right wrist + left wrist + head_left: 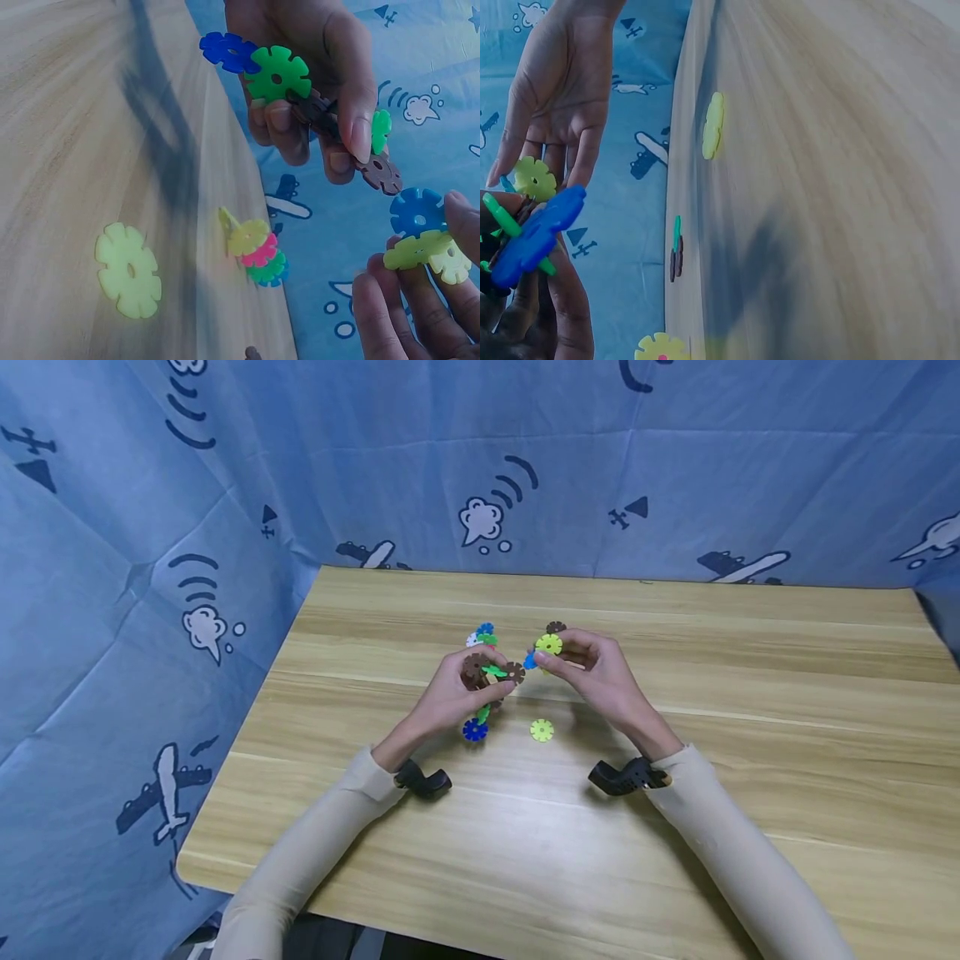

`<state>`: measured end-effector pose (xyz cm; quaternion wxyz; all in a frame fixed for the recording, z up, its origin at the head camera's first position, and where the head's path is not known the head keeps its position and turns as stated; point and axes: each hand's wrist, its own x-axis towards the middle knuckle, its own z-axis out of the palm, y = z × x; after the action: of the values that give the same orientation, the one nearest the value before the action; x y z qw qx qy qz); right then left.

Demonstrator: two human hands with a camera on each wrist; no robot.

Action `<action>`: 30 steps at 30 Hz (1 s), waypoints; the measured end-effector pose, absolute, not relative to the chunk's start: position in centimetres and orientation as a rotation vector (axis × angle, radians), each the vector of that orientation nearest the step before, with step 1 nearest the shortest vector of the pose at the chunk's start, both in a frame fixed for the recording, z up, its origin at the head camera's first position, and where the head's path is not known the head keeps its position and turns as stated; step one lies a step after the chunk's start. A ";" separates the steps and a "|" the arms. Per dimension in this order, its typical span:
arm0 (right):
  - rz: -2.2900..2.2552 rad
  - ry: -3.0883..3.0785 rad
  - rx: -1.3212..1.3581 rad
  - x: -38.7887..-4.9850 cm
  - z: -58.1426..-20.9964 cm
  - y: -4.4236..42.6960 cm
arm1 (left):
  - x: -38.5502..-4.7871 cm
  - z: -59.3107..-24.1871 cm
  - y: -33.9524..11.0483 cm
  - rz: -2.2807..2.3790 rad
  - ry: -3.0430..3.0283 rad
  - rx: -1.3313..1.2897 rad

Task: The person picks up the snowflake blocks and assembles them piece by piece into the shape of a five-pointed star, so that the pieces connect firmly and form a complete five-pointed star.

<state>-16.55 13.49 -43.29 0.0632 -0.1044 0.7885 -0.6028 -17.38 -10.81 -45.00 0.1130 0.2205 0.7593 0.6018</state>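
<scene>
- Landmark: loose yellow disc (542, 730), notched flower shape, flat on the bench (750, 693). Nothing holds it.
- Left hand (453, 695): left of the loose yellow disc and a bit beyond it, raised off the bench. Fingers and thumb grip a chain of discs (306, 112).
- That chain, end to end: dark blue, green, then brown pieces and another green, with a brown disc at the tip by the thumb. Its dark blue end sits left of the loose yellow disc, about level with it in the head view.
- Right hand (606, 672): right of and beyond the loose yellow disc, also raised. Thumb and fingers pinch a smaller set (415, 250): one blue, two yellow, slotted together at angles.
- Right hand's set is beyond the loose yellow disc; its blue disc faces the chain's brown tip, very near. Can't tell contact for sure.
- Third group (260, 250) on the bench, beyond and left of the loose yellow disc: yellow, pink, green, blue.
- Brown disc (556, 627) well beyond the loose yellow disc, part hidden behind the right hand's set.
- Blue printed cloth (420, 410) hangs past the bench's far edge, beyond everything.
</scene>
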 end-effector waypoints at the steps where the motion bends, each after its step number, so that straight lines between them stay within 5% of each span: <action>1: -1.825 2.378 -0.318 -16.5 -43.2 13.5 | -17.4 -45.0 -10.8 1.766 2.226 0.650; 30: -1.936 2.329 -0.276 -16.3 -43.5 13.5 | -17.1 -45.0 -9.8 1.871 2.165 0.656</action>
<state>-16.29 13.50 -43.49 0.0504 -0.0907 0.7648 -0.6358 -17.12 -9.80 -45.02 0.1025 0.2221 0.7336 0.6340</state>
